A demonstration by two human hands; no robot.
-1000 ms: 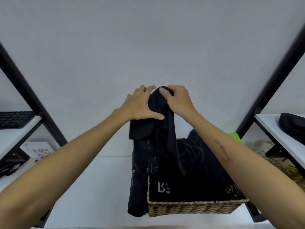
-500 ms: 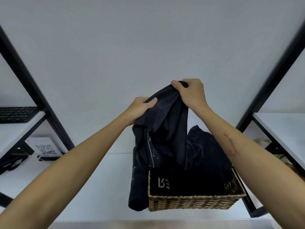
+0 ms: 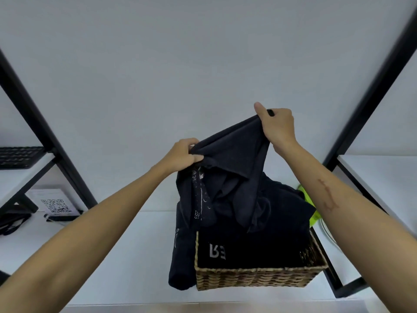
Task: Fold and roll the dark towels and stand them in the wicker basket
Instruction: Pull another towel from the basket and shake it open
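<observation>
Dark towel is pinched in both your left hand and right hand, hanging over the wicker basket below them, so you're mid-unfurl and I'd guess next is spreading it flat to fold.

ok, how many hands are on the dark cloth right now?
2. The left hand grips the lower bunched edge; the right hand holds the dark cloth higher up, above the wicker basket.

We seem to be in an office: a keyboard on black-framed white shelving, a QR-code card, plain walls.
</observation>
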